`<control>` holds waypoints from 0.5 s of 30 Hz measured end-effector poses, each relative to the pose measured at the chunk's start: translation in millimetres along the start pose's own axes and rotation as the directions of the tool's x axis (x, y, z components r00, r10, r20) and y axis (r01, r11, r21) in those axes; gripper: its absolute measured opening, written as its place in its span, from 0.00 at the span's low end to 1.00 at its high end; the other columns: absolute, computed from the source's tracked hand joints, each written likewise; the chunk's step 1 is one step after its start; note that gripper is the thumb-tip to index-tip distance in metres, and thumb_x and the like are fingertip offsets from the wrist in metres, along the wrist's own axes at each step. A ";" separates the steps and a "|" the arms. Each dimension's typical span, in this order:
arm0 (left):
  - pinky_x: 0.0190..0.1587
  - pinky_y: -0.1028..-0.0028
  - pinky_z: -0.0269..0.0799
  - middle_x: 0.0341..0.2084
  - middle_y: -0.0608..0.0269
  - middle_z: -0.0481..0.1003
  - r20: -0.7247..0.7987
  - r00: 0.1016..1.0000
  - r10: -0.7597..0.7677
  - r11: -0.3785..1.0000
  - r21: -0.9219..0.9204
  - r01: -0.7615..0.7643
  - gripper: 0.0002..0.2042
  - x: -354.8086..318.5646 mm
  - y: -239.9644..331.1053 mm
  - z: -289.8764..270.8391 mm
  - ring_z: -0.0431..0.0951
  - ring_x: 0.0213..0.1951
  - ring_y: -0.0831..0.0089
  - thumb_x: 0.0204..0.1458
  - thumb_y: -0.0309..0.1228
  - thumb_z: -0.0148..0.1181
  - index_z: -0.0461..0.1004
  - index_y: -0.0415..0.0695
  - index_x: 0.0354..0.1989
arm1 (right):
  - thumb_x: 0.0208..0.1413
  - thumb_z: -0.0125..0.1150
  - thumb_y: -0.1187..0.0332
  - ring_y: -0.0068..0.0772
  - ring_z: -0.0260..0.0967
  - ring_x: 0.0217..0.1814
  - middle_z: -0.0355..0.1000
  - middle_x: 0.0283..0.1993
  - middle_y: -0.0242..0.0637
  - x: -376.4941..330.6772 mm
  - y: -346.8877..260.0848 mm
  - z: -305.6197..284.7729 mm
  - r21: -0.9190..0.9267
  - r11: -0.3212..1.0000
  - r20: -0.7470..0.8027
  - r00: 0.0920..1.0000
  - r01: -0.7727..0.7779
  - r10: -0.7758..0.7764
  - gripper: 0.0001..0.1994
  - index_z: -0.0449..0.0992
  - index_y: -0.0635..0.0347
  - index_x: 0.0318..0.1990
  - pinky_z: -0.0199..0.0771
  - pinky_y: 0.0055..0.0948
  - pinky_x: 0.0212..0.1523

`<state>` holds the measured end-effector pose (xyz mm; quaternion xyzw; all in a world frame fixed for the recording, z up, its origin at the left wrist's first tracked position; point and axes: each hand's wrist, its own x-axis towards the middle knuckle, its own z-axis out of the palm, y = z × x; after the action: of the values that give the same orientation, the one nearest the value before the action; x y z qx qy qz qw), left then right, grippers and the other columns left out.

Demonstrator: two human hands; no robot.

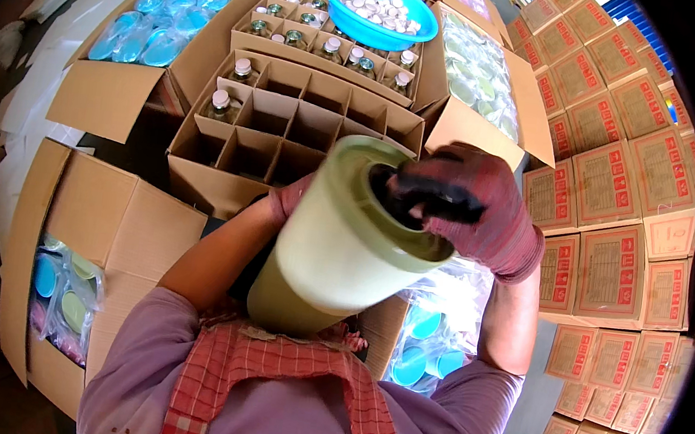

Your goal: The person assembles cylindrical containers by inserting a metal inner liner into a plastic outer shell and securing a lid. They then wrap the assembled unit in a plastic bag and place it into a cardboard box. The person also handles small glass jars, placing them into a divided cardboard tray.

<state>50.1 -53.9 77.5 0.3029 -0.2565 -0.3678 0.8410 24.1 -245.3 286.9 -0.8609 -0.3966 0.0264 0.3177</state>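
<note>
A large pale green plastic cylindrical container (353,243) is held tilted in front of my chest, its round rimmed end up and toward the right. My right hand (473,201), in a dark red glove with black-coated fingers, is at that end. Its fingers curl over a dark opening inside the rim; whether they pinch something there is hidden. My left hand (288,197) is behind the container's left side. Only its wrist and glove cuff show, and its fingers are out of sight.
Ahead stands a divided carton (236,183) with two capped glass bottles. Behind it, a carton of bottles carries a blue basin (334,7) of white caps. Cartons of bagged blue lids (165,12) and green lids (479,73) flank them. Stacked printed cartons (616,265) line the right.
</note>
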 end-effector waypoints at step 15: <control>0.35 0.77 0.69 0.25 0.58 0.76 -0.266 0.950 0.164 0.635 0.766 0.104 0.11 14.9 -0.6 1.4 0.73 0.30 0.82 0.51 0.34 0.54 0.76 0.39 0.33 | 0.40 0.63 0.67 0.45 0.70 0.26 0.71 0.25 0.44 -9.7 2.9 -1.8 -0.121 0.860 -0.033 0.868 -0.495 0.495 0.11 0.76 0.61 0.32 0.70 0.33 0.31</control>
<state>57.8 -66.2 81.1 0.6822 -0.2582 -0.1562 0.6659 19.9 -254.4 284.7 -0.9521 -0.1629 0.0817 0.2456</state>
